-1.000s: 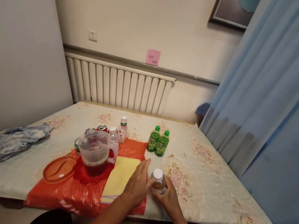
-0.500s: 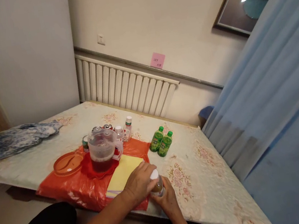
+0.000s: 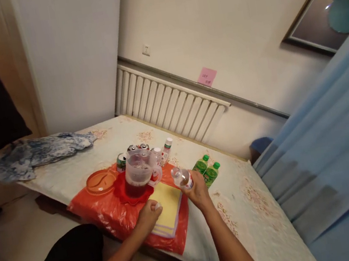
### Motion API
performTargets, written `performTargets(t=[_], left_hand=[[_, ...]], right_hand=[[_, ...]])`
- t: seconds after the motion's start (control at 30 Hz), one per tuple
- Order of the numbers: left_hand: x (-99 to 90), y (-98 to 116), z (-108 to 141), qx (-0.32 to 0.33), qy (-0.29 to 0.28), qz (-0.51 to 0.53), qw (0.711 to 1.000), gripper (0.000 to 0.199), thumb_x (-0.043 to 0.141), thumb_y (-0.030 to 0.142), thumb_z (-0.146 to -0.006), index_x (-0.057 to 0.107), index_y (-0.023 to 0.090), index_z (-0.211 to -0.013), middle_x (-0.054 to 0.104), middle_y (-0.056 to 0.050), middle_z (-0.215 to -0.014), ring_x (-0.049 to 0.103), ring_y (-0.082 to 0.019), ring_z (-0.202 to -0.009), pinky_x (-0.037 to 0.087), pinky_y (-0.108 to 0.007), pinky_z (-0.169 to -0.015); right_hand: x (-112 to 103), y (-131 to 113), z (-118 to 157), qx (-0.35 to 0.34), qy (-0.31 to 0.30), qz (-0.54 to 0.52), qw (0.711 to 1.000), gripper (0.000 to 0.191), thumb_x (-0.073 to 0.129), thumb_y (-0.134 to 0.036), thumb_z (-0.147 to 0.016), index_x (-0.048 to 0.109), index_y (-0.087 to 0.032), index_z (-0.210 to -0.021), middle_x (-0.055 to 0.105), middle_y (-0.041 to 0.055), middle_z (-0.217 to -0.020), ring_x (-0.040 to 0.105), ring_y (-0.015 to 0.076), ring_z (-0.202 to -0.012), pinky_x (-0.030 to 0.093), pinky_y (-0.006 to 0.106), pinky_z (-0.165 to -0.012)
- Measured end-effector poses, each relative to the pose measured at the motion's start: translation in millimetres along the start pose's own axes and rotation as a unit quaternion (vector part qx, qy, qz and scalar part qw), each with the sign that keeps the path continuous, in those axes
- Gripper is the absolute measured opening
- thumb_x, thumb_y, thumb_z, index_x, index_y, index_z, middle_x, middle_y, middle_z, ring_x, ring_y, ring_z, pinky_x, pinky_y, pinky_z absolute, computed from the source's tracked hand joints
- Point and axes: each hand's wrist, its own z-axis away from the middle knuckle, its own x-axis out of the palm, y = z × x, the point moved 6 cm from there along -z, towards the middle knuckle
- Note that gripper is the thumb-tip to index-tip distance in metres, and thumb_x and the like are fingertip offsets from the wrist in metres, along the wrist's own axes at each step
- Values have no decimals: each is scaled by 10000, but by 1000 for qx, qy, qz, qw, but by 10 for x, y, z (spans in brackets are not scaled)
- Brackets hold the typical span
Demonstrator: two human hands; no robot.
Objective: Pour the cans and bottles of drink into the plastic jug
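Note:
My right hand (image 3: 199, 192) is wrapped round a clear plastic bottle (image 3: 182, 178), whose uncapped mouth tilts to the left toward the pitcher. Dark liquid shows inside the bottle. In the closed fingers of my left hand (image 3: 149, 216) is a small white bottle cap (image 3: 158, 206), held over the near edge of the yellow cloth (image 3: 165, 207). A clear plastic pitcher (image 3: 139, 169) with dark liquid in its lower part stands on a red scalloped dish (image 3: 121, 194), left of the bottle.
An orange lid (image 3: 101, 181) lies on the red plastic sheet (image 3: 100, 208). Behind the pitcher are several drink cans (image 3: 121, 161) and a white-capped bottle (image 3: 167, 145). Two green bottles (image 3: 212, 174) stand right. Crumpled patterned fabric (image 3: 48, 150) lies at the table's far left.
The cap has come off the bottle and is in my left hand, which moved left. My right hand raised the bottle and tipped it toward the pitcher. The view shifted.

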Motion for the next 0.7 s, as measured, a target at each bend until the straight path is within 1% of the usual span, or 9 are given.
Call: performTargets(t=[0.13,0.3,0.4,0.5,0.7], left_hand=[[19,-165,-56,-34,-10,47,998,260,695,341,-624,484,219,-714,417,97,-544,442,-117,-525,336,-232,-518],[51,-314,-83,-47,-27,94,994,289,708,354,-608,480,218,-722,416,96,-557,440,-112,-535,338,-235,-532],[46,-373,-76,-48,-35,113,992,316,723,374,-594,490,215,-738,440,89,-586,460,-119,-569,348,-238,-552],[38,-402,-63,-46,-41,125,990,328,724,391,-590,500,213,-753,475,77,-623,469,-125,-600,354,-242,-569],[47,-431,-54,-47,-46,134,989,310,706,395,-604,506,218,-761,474,72,-639,449,-127,-609,334,-246,-572]], right_hand=[[83,-173,-460,-44,-22,81,996,523,636,-179,-701,608,-199,-1223,615,85,-1079,533,260,-997,431,383,-898],[164,-397,-841,-98,-55,185,976,570,616,-147,-721,574,-209,-1286,587,112,-1145,483,279,-1013,393,379,-870],[216,-488,-993,-126,-76,246,958,575,609,-133,-754,552,-210,-1321,576,124,-1169,462,282,-1024,367,385,-879],[245,-550,-1106,-151,-81,288,942,498,571,-124,-814,572,-218,-1303,577,134,-1155,447,288,-1015,342,408,-894],[224,-699,-1233,-214,-81,303,925,410,524,-112,-856,608,-224,-1241,577,130,-1107,424,296,-1011,306,441,-933]])
